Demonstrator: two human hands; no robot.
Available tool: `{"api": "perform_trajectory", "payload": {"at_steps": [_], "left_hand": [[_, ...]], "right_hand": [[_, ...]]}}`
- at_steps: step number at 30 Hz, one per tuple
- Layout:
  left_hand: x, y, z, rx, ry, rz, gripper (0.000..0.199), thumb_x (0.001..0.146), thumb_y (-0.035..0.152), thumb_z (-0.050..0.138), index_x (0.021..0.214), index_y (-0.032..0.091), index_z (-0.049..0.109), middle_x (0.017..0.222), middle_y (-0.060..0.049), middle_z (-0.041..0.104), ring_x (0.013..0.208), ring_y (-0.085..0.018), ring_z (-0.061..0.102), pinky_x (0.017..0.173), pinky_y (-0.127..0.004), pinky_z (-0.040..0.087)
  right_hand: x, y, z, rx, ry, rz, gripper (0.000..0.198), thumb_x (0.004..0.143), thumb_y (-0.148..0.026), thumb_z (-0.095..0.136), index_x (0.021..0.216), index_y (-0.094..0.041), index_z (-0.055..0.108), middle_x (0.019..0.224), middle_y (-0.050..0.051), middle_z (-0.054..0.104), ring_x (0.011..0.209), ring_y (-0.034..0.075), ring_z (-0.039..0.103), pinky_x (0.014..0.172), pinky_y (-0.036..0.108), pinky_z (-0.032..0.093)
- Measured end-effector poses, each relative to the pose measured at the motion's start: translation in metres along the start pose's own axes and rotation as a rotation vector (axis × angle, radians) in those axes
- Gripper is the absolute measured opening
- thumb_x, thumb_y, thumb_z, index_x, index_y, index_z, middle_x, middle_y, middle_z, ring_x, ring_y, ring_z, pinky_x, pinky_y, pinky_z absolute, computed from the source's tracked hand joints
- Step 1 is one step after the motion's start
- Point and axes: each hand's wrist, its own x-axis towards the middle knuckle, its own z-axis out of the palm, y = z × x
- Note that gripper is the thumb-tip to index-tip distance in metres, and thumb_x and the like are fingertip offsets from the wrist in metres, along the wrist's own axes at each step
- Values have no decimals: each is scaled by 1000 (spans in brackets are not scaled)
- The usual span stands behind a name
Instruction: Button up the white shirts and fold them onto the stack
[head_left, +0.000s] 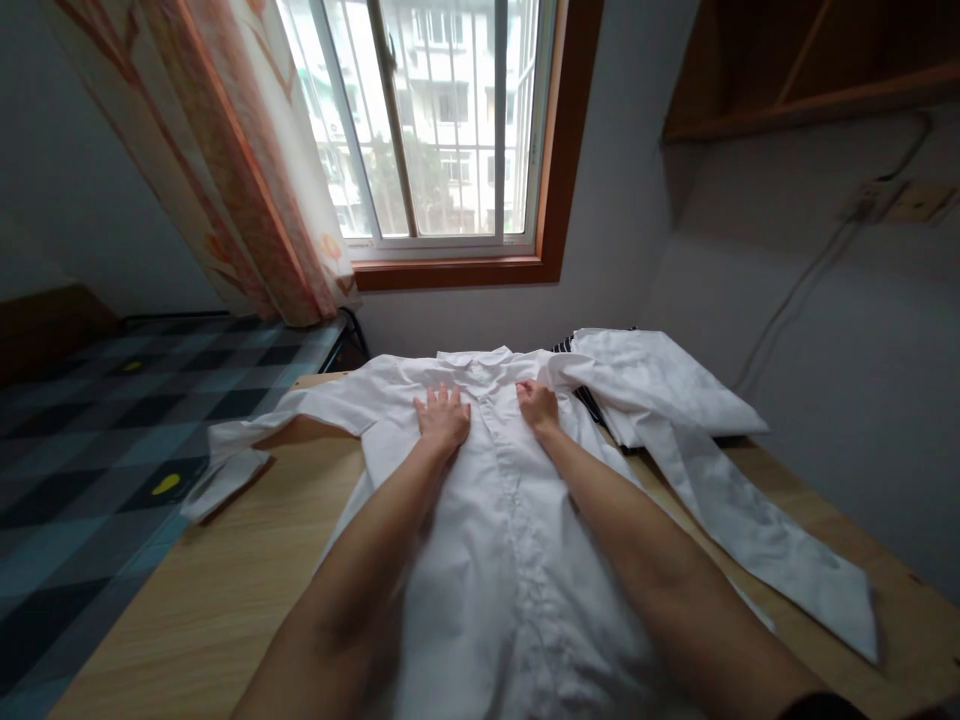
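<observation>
A white button-up shirt [480, 510] lies front side up on the wooden table, its collar toward the window and both sleeves spread out sideways. My left hand [444, 415] rests flat on the upper chest of the shirt, left of the button line, with its fingers spread. On the other side of the buttons, my right hand [537, 404] is closed against the cloth near the shoulder. Its fingers are curled, and whether they pinch a bit of fabric is hard to see. Wrinkles run along the front placket.
Folded white clothes [667, 385] with a black striped piece beneath lie at the table's back right, partly under the right sleeve. A bed with a checked cover [97, 440] adjoins the wooden table [195, 590] on the left. A window [435, 130] and curtain [247, 170] are behind.
</observation>
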Motion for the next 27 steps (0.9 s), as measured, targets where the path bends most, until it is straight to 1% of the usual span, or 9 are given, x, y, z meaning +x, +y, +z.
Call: {"api": "perform_trajectory", "payload": {"at_steps": [4, 6, 9, 13, 15, 18, 21, 24, 27], "left_hand": [[-41, 7, -10, 32, -9, 57, 44, 93, 28, 35, 124, 8, 59, 140, -21, 51, 130, -35, 43, 108, -55, 27], [-62, 8, -10, 1, -56, 104, 49, 94, 30, 33, 133, 7, 52, 145, -20, 46, 134, -34, 39, 108, -53, 28], [-83, 2, -7, -47, -111, 189, 56, 97, 36, 28, 144, 7, 40, 153, -17, 34, 142, -30, 29, 113, -50, 23], [-89, -15, -7, -78, -182, 230, 60, 98, 42, 26, 148, 10, 33, 157, -13, 26, 146, -27, 21, 116, -51, 17], [-88, -23, -10, -83, -206, 246, 62, 97, 45, 27, 149, 12, 31, 158, -12, 24, 147, -28, 19, 116, -53, 15], [-86, -27, -16, -87, -230, 254, 61, 96, 46, 30, 148, 15, 33, 158, -11, 24, 146, -29, 19, 115, -55, 15], [-84, -18, -27, -109, -205, 217, 52, 93, 42, 41, 138, 17, 48, 150, -14, 40, 137, -32, 35, 108, -53, 28], [-78, 3, -36, -193, -146, 163, 35, 87, 33, 51, 116, 19, 64, 125, -12, 61, 117, -30, 52, 96, -42, 40], [-70, 27, -37, -299, -152, 100, 25, 85, 29, 53, 100, 20, 70, 111, -10, 66, 106, -27, 56, 89, -37, 42]], "right_hand": [[-24, -7, -15, 53, -15, -55, 34, 95, -32, 41, 114, -16, 64, 116, 8, 68, 105, 17, 63, 89, 24, 44], [-46, -19, -18, 7, 0, -132, 31, 91, -39, 49, 107, -17, 65, 112, 9, 68, 103, 20, 62, 89, 27, 44], [-79, -40, -17, -174, -3, -241, 35, 87, -47, 56, 104, -17, 64, 107, 12, 65, 100, 25, 60, 85, 33, 45], [-96, -52, -18, -331, -94, -258, 25, 84, -30, 58, 105, -16, 62, 106, 13, 66, 100, 26, 59, 81, 33, 44], [-93, -47, -21, -283, -136, -226, 22, 82, -22, 57, 103, -16, 63, 102, 11, 68, 95, 23, 61, 80, 30, 43], [-88, -35, -27, -107, -158, -134, 16, 81, -21, 56, 92, -18, 67, 91, 8, 71, 84, 19, 63, 75, 27, 41], [-88, -22, -27, 103, -117, -25, 14, 80, -24, 57, 80, -18, 70, 82, 5, 72, 76, 17, 63, 69, 25, 40], [-90, -14, -22, 259, -52, 22, 15, 78, -28, 60, 76, -19, 72, 76, 3, 72, 71, 16, 62, 66, 24, 40], [-90, -10, -17, 315, -34, 24, 17, 76, -31, 61, 73, -19, 73, 72, 2, 71, 69, 16, 62, 65, 24, 40]]}}
